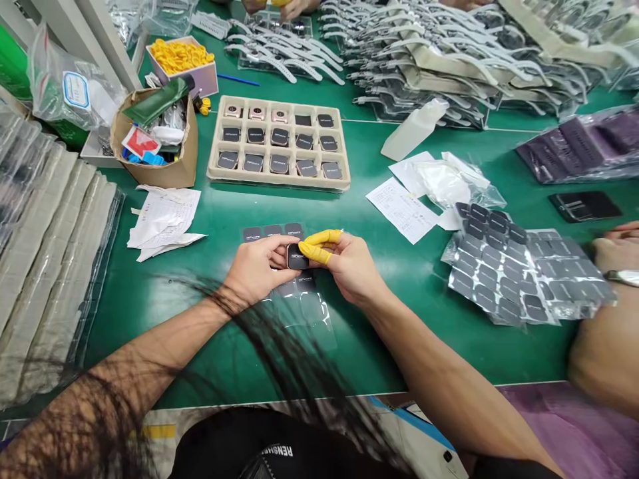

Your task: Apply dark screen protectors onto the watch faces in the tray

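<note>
Hair strands (279, 346) hang nearest, lower centre. Green table (210, 219) fills frame. Tray (278, 179) of watch faces, upper centre. Sticker sheets (504, 266), right. Mid-frame, left hand (257, 269) and right hand (349, 263), yellow finger cots (319, 245) on, both pinch one watch face (297, 257) above a film strip (273, 232).

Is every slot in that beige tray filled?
Yes, each compartment of the beige tray on the green table holds a small square piece.
</note>
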The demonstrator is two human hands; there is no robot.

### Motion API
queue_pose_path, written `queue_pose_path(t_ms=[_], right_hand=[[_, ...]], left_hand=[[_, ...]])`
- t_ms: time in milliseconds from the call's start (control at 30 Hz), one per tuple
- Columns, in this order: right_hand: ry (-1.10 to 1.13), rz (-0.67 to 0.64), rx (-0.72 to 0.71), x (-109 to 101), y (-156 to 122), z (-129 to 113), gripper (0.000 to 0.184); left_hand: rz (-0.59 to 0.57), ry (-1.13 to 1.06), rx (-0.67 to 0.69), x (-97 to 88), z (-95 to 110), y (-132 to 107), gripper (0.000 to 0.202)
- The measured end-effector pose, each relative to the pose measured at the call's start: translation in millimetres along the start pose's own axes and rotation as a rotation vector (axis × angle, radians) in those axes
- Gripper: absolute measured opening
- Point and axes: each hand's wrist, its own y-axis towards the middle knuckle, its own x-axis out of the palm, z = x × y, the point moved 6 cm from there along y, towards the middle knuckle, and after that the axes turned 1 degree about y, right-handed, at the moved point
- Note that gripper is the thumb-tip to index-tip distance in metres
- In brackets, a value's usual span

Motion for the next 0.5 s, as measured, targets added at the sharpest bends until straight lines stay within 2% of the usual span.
queue_pose_path(t_ms=[367,433,500], right_hand=[[-0.067,-0.023,-0.045,2.8,0.6,4.8,0.043],[-0.148,-0.042,-0.093,-0.3,1.8,2.5,0.043],[-0.323,-0.037,-0.243,-9.5,2.7,-9.5,0.051]], left_hand=[[0.018,-0.003,-0.006,-2.1,-0.8,0.4,0.053],[0.018,-0.021,-0.02,-2.2,-0.5,0.7,0.053],[0.024,-0.051,-0.052,-2.7,-0.3,1.1,0.054]])
